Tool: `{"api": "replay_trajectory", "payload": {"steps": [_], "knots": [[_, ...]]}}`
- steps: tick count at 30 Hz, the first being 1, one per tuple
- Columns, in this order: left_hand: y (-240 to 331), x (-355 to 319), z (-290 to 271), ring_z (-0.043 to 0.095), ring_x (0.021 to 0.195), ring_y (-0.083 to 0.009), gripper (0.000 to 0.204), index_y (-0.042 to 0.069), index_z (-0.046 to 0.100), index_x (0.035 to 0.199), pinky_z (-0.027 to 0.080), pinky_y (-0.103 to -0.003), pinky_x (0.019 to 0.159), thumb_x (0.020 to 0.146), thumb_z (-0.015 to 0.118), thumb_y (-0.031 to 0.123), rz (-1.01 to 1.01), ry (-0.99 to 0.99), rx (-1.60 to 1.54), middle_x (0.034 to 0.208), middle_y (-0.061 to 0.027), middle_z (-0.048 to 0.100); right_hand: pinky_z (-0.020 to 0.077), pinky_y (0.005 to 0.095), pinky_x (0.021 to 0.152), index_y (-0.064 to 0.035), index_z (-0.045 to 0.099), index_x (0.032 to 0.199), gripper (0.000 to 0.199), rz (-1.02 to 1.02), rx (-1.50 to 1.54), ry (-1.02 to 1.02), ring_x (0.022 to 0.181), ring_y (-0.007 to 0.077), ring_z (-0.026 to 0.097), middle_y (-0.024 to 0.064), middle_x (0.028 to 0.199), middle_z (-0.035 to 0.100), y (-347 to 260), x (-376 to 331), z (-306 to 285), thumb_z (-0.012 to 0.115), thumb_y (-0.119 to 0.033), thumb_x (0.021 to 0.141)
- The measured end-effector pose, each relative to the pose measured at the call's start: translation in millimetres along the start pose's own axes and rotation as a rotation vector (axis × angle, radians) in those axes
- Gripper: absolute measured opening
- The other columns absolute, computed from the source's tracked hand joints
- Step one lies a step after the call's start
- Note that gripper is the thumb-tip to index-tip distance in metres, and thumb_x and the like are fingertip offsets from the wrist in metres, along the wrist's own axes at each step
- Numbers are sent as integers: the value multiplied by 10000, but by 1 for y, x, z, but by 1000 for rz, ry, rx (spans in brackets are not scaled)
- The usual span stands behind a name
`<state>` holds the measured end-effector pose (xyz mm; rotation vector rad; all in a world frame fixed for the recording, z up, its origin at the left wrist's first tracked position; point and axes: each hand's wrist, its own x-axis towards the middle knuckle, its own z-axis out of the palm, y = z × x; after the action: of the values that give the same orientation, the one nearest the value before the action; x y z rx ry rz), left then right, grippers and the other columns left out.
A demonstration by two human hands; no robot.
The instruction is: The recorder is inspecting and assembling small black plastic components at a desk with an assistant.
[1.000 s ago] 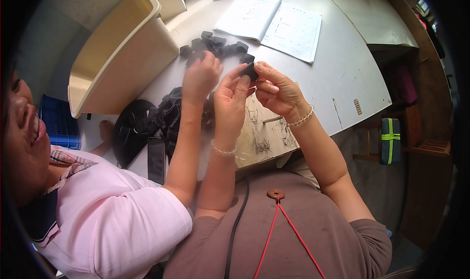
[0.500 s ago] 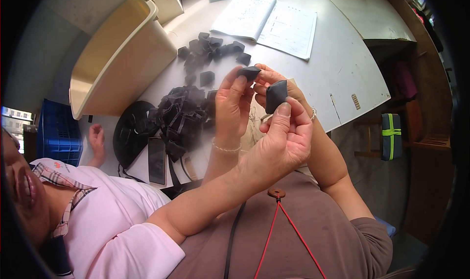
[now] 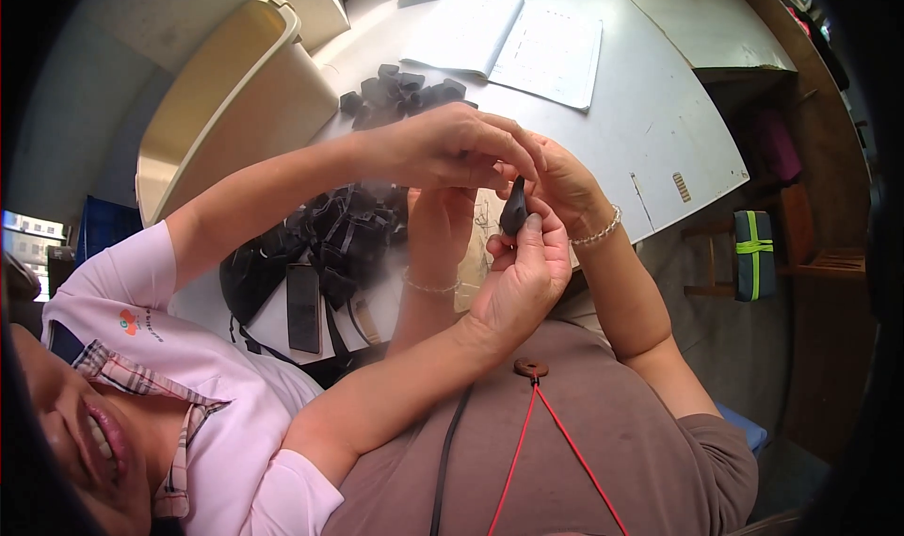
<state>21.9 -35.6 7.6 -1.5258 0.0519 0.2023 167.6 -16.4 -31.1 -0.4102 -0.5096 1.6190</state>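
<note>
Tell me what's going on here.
At the left, a co-worker in a pink shirt pinches a pointed black piece in one hand, the other hand arched above it. The wearer's right hand is close to the piece; the left hand is partly hidden behind the co-worker's, and what either grips can't be told. More black pieces lie on the white table near an open notebook, with a smartphone by a black heap.
</note>
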Motion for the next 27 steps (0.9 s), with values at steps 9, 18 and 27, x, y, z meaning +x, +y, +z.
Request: {"api": "replay_trajectory", "payload": {"steps": [9, 18, 27], "knots": [[-23, 8, 86, 556, 844, -141, 93, -8, 600, 878, 478, -241, 690, 830, 533, 33, 122, 461, -1266, 868, -61, 567, 549, 261, 664, -3, 489, 1120, 270, 37, -120, 209, 821, 156, 619, 105, 941, 596, 3, -9, -1, 531, -132, 887], [-53, 9, 127, 584, 777, -160, 202, 31, 623, 948, 475, -258, 662, 748, 646, 12, 427, 542, -2615, 887, -65, 585, 538, 257, 674, -21, 480, 1127, 284, 47, -148, 138, 820, 146, 629, 88, 957, 612, 15, -9, -24, 536, -167, 891], [-25, 14, 141, 583, 834, -144, 217, 10, 620, 923, 499, -249, 717, 713, 674, 1, 388, 663, -2550, 890, -66, 577, 527, 259, 665, -31, 525, 1082, 231, 21, -64, 182, 817, 150, 626, 76, 946, 614, 21, -10, -23, 538, -152, 886]]}}
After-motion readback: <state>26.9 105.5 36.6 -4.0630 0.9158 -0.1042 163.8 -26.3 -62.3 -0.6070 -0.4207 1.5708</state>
